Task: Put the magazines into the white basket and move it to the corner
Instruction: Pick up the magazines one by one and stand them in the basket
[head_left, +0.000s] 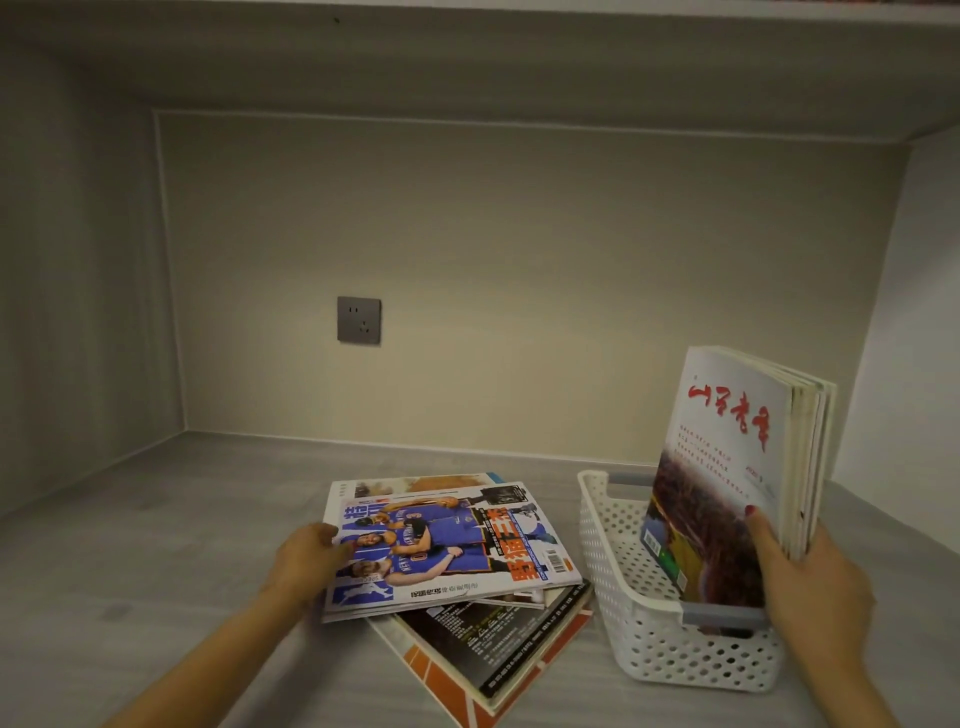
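A white perforated basket (613, 561) with grey handles stands on the grey shelf at the right. Several magazines (737, 447) stand upright inside it, the front one white with red script. My right hand (810, 582) grips their near lower edge from the right, thumb on the front cover. To the left of the basket lies a loose pile of magazines (498, 639). The top one, a basketball magazine (447, 545) with players in blue, has its left edge held by my left hand (306, 561).
The shelf is a deep recess with a back wall, a left side wall and a right side wall. A grey power socket (358, 319) sits on the back wall. The far left corner (182, 431) of the shelf surface is bare grey board.
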